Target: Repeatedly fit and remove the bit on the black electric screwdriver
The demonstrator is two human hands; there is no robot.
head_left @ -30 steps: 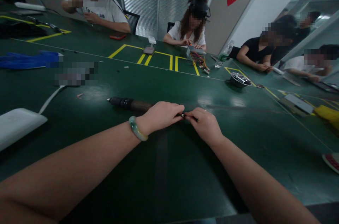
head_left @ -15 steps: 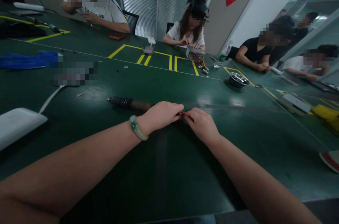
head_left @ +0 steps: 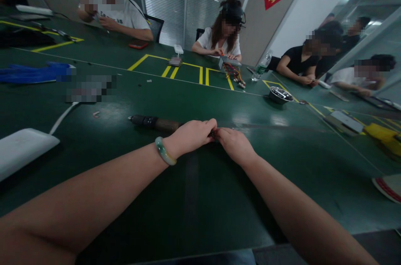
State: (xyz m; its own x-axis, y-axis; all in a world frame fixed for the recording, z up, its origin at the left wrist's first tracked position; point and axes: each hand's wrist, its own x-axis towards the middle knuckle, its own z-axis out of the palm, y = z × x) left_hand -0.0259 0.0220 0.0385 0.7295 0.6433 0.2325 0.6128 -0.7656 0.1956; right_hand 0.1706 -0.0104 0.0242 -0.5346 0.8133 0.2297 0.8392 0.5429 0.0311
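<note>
On the green table [head_left: 194, 185] lies a dark, rod-shaped electric screwdriver [head_left: 166, 125], with a narrow metal tip at its left end and a brownish grip. Its right end runs in under my left hand [head_left: 194, 134], whose fingers are closed round it; a green and white bangle [head_left: 164, 151] circles that wrist. My right hand [head_left: 235, 143] meets the left fingertips in a closed pinch at the tool's right end. What the right fingers hold is hidden between the two hands.
A white device [head_left: 28, 152] with a cable lies at left, below blue gloves [head_left: 34, 72]. A metal bowl [head_left: 280, 95], a water bottle [head_left: 262, 66] and a wired metal box [head_left: 230, 65] stand farther back. A red-rimmed plate [head_left: 388, 187] lies at right. Several people sit across the table.
The right fingers have closed in against the left fingertips, covering the small shiny bit that showed between them. The view has shifted slightly; the screwdriver lies as before.
</note>
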